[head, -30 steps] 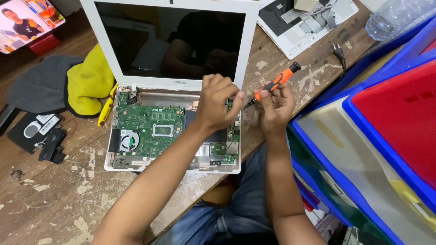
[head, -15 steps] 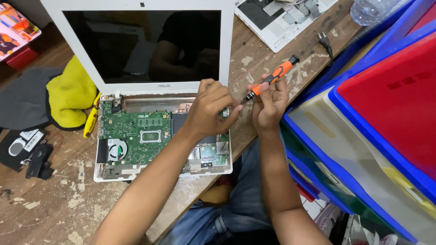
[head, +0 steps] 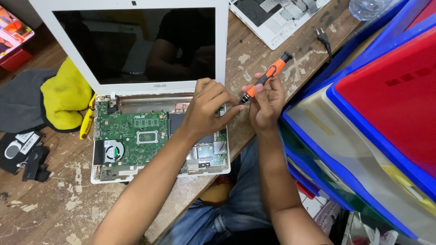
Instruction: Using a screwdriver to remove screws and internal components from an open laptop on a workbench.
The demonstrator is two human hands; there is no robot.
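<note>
A white laptop point(head: 136, 86) stands open on the worn wooden table point(head: 54, 213), its base uncovered so the green circuit board point(head: 134, 136) and round fan point(head: 113, 151) show. My right hand point(head: 265, 102) holds an orange and black screwdriver point(head: 268, 75) tilted, tip pointing down-left. My left hand point(head: 209, 109) hovers over the right part of the board, fingers pinched at the screwdriver's tip. Whether a screw sits between the fingers is too small to tell.
A yellow and grey cloth point(head: 50, 97) and a yellow tool point(head: 86, 122) lie left of the laptop. Black parts point(head: 22, 154) sit at the far left. Another opened white cover point(head: 277, 16) and a black plug point(head: 323, 38) lie behind. Blue and red bins point(head: 377, 118) stand at right.
Both hands stay together at the screwdriver tip. The view has shifted, so the laptop and hands sit slightly lower and to the left in frame.
</note>
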